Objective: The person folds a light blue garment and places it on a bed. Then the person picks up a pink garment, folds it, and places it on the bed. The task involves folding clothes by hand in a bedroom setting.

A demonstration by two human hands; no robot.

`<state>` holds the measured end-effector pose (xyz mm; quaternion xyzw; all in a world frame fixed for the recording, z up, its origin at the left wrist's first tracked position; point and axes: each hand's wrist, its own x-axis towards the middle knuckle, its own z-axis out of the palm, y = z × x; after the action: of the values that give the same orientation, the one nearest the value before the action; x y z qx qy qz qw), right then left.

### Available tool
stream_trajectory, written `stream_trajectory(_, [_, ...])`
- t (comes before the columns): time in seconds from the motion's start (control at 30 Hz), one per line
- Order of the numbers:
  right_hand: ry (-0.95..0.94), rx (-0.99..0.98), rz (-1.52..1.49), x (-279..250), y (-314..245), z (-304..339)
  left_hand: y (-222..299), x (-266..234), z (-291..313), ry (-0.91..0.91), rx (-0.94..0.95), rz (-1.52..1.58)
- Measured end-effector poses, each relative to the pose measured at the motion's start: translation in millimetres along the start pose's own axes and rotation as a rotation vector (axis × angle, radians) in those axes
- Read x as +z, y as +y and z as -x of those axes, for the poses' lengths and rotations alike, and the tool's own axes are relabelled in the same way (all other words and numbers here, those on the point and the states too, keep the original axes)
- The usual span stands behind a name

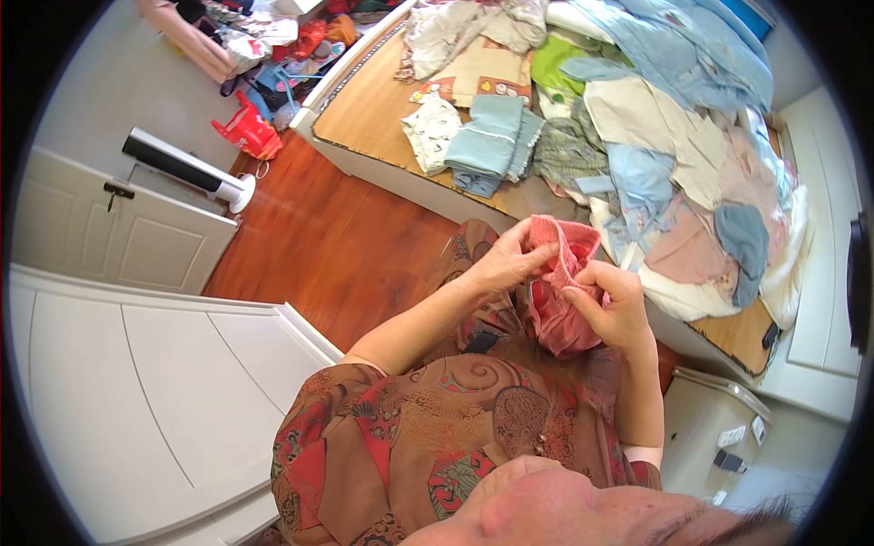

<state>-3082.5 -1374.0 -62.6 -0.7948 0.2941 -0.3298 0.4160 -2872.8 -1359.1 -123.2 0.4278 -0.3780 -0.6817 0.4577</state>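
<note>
Beside clothes-heaped bed [382, 109], left hand [505, 264] and right hand [614, 305], fingers pinching pink garment [560, 309], folded teal towels [492, 136] beyond.

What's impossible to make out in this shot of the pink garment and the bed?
- Pink garment, head view: its kind is unclear, bunched between left hand and right hand.
- Clothes pile: lower layers are buried.
- Bed: its far end is cut by the rim.

Pink knit garment [562, 282] — bunched, hanging
</note>
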Motion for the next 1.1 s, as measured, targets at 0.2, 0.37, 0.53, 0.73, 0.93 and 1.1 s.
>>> stream_trajectory(0.2, [-0.022, -0.030, -0.001, 4, 0, -8, -4, -13, 5, 0.019, -0.014, 0.042])
stream_trajectory(0.37, [-0.021, -0.010, 0.033, 3, 2, -9, -3, -15, 4, 0.030, -0.043, 0.240])
stream_trajectory(0.53, [0.003, 0.001, 0.035, 0, 2, -9, -5, -17, 4, 0.014, -0.030, 0.275])
stream_trajectory(0.73, [0.002, 0.038, 0.048, -4, 2, -5, -4, -16, 6, 0.010, -0.031, 0.294])
stream_trajectory(0.93, [0.040, 0.027, 0.093, -9, 8, -3, 2, -12, 4, 0.043, 0.075, 0.341])
stream_trajectory(1.1, [0.056, -0.026, 0.146, -17, 10, -2, 7, -8, 5, 0.066, 0.123, 0.366])
